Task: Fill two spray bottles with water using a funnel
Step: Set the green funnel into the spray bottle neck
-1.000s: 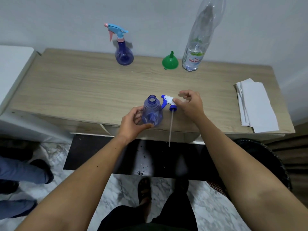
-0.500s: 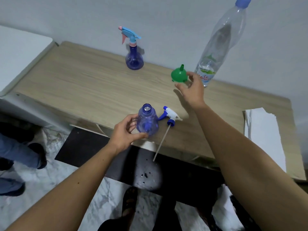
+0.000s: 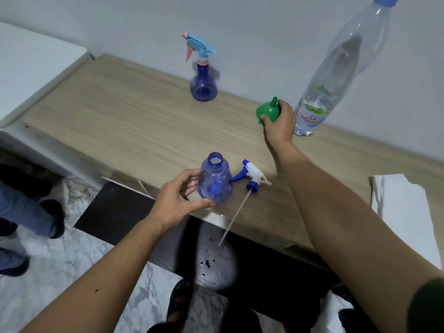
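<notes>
An open blue spray bottle [image 3: 214, 181] stands upright near the front edge of the wooden table [image 3: 134, 126], and my left hand [image 3: 179, 198] holds its body. Its blue and white spray head [image 3: 252, 175] lies beside it on the right, its dip tube sticking out over the table edge. Farther back, my right hand [image 3: 280, 124] grips the green funnel [image 3: 268, 112], spout up. A second blue spray bottle [image 3: 203, 85] with a light blue and pink head stands at the back. A tall clear water bottle [image 3: 336, 68], water low inside, stands right of the funnel.
A stack of white paper [image 3: 406, 207] lies on the table at the right. A white cabinet [image 3: 31, 68] adjoins the table's left end. Another person's legs and shoes [image 3: 26, 212] stand on the floor at the left. My own feet show below the table.
My right hand left the spray head lying on the table, reached back to the funnel and closed on it. My left hand stayed on the open bottle.
</notes>
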The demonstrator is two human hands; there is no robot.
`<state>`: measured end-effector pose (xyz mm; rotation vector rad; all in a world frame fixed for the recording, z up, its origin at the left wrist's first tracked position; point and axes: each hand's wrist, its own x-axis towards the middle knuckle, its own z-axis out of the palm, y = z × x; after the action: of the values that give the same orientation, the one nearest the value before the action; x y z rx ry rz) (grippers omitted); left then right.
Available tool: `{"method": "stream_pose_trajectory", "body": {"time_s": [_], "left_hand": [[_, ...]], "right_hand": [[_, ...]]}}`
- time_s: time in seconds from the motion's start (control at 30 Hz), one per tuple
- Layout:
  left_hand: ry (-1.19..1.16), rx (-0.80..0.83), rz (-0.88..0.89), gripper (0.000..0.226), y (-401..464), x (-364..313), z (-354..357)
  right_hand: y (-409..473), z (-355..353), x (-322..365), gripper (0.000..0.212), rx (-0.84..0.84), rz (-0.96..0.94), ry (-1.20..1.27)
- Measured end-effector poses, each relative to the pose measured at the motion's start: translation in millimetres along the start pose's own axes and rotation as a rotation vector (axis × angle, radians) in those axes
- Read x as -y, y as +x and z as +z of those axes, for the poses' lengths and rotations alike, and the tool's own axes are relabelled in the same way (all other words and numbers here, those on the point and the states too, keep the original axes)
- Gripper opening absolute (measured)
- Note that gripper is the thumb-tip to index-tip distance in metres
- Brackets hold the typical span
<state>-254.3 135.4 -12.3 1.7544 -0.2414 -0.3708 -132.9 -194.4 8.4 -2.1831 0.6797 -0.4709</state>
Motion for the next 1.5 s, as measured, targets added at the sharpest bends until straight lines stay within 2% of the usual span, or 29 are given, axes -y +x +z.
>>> {"method": "stream_pose_trajectory", "body": {"time_s": [0.3,0.5,0.8,0.93,1.13,1.23,1.43,1.5], "left_hand": [[-0.032,0.007,0.021,0.079,-1,-3,1],[-0.037,0.041,-0.008,0.090,-3,-10,-2],[0.044,0.085,-0.047,0.078,-6,-23,-3],[0.070,0.097,-0.043,0.075,-4,-22,-3],[0.080,0.137,-0.034,0.077,-2,-20,-9],[0.060,0.159,-0.044,0.086,-1,-20,-11],[0.036,0.179,-0.033,0.093,0,-15,-13],[0.026,0.174,-0.009,0.096,-1,-13,-12]], "right_hand": [[-19,-11,2,0.058,-0.018,-0.081,0.001],[-50,-45,25,0.052,-0.034,-0.127,0.088],[-128,-108,60,0.050,0.020,-0.137,0.134],[-167,-126,80,0.042,0.088,-0.155,0.147],[-204,-141,109,0.042,0.217,-0.256,0.021],[-211,-142,120,0.039,0.273,-0.295,-0.071],[-215,-143,136,0.022,0.321,-0.369,-0.151],[-216,-141,142,0.025,0.330,-0.376,-0.178]]}}
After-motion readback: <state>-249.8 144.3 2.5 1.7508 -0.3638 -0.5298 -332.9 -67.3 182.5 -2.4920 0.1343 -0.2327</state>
